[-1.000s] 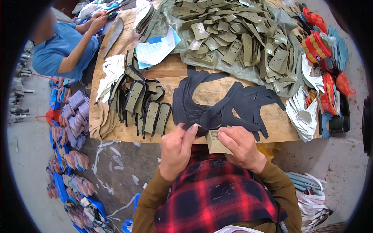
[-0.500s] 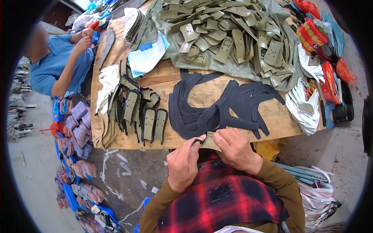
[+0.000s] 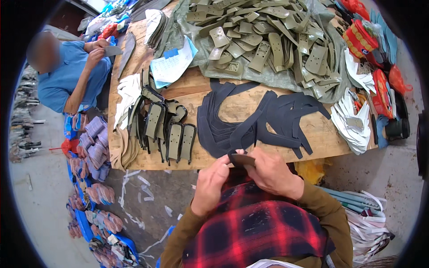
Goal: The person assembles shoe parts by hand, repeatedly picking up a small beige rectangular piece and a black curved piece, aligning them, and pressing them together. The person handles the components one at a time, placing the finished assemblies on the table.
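Just in front of the table edge, both hands grip a small curved olive plate (image 3: 243,161) with a black strip along its left end. My left hand (image 3: 210,185) pinches that left end between thumb and fingers. My right hand (image 3: 275,172) has its fingers closed around the plate's right side and hides part of it. Beyond the hands lie dark strips (image 3: 228,138) in an overlapping, curved pile. To the left stand several olive plates (image 3: 175,142) edged in black, with small holes through them.
A heap of bare olive plates (image 3: 259,56) lies on a green sheet (image 3: 192,49) at the back. White cut pieces (image 3: 355,123) are at the right, and a written paper (image 3: 174,67) is at the left. A co-worker in blue (image 3: 73,73) handles a grey piece across the corner.
The plate has tilted in my hands, showing a darker face, with my right fingers shifted on it. The co-worker now holds up a grey piece.
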